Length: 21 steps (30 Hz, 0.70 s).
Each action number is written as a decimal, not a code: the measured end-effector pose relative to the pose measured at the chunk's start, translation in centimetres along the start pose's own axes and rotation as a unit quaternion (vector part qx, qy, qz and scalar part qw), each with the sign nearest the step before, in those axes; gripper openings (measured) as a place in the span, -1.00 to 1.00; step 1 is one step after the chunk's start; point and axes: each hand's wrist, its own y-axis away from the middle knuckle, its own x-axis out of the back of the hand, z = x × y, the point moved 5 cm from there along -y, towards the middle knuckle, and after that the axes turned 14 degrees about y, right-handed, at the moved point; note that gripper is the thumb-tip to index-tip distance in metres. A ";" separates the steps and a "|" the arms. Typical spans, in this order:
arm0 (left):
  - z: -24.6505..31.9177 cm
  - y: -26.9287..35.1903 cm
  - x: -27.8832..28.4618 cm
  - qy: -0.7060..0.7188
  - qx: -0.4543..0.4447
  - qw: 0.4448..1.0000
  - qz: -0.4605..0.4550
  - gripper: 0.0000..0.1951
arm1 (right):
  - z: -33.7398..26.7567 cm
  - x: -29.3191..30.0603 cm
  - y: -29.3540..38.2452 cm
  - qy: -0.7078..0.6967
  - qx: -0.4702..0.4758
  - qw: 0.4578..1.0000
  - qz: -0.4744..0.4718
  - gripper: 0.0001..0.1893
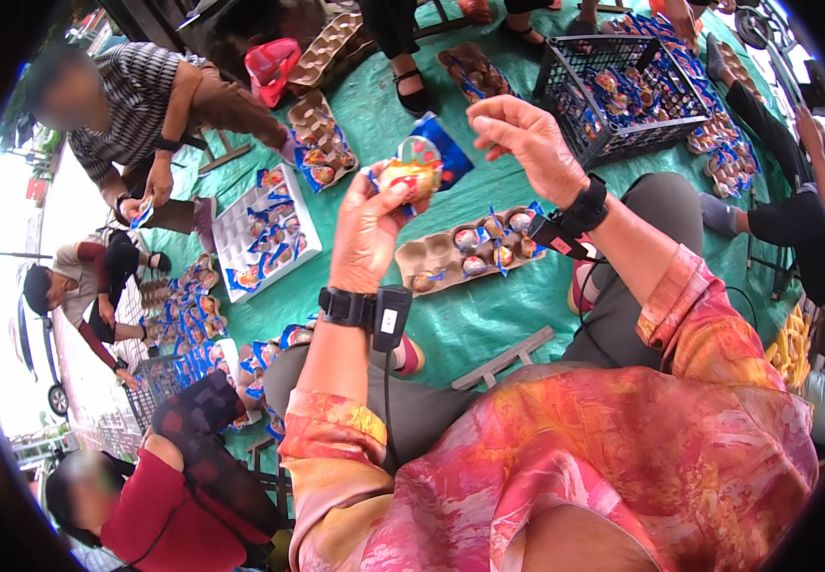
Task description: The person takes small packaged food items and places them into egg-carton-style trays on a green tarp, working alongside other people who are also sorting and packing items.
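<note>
My left hand [376, 222] holds up a round, egg-like item in a printed plastic wrapper [412, 171], its blue end sticking out towards the upper right. To the right of it my right hand [519, 143] is raised, thumb and fingertips near each other; whether anything thin is between them I cannot tell. Below both hands a cardboard egg tray [416, 250] lies on the green tarpaulin [469, 322]. Several wrapped round items [473, 266] sit in its cups, mostly in its right part, and some cups at its left end hold nothing. Both wrists wear black strapped devices.
A black plastic crate [619, 136] with wrapped items stands at the upper right. A white tray [230, 236] and another cardboard tray [308, 118] lie to the left. Several people sit around the tarpaulin. A small wooden stool [501, 357] is by my legs.
</note>
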 end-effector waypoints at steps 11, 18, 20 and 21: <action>-2.8 0.2 -0.6 0.002 0.144 0.987 0.064 -0.58 | -0.9 -3.0 2.8 0.287 0.313 0.905 -0.026 -0.63; -1.0 0.2 -0.2 -0.140 0.006 0.989 0.055 -0.56 | 2.6 -2.2 1.0 0.013 -0.019 1.000 -0.018 -0.85; -0.9 0.5 -1.3 -0.204 -0.015 0.978 0.039 -0.64 | 2.8 -2.0 0.9 -0.001 -0.053 0.998 -0.044 -0.81; -1.1 0.3 -1.5 -0.241 -0.022 0.970 0.027 -0.67 | 3.1 -1.7 0.8 0.012 -0.052 0.997 -0.050 -0.80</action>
